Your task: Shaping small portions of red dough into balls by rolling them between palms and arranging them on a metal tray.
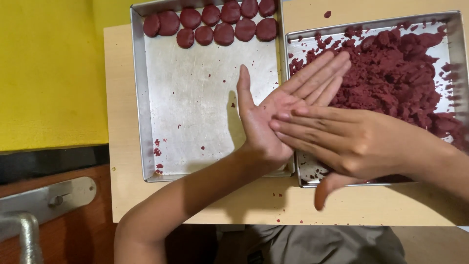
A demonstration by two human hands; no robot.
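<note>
We press flat right hand (351,142) across open left palm (273,112), above left tray (146,122); anything pressed between stays hidden; discs (215,22) line its far end.

Both trays (195,127) (454,44): brushed metal, dull sheen, scuffed. Dough (395,73): matt, crumbly, dark red. Tabletop (122,122): pale, smooth, probably laminated wood. Yellow surface (49,73): matt.

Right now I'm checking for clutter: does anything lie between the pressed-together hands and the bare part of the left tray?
Nothing visible does. The left hand and right hand hover at the left tray's right edge; its bare metal holds only small crumbs, and the red discs sit along the far end.
</note>
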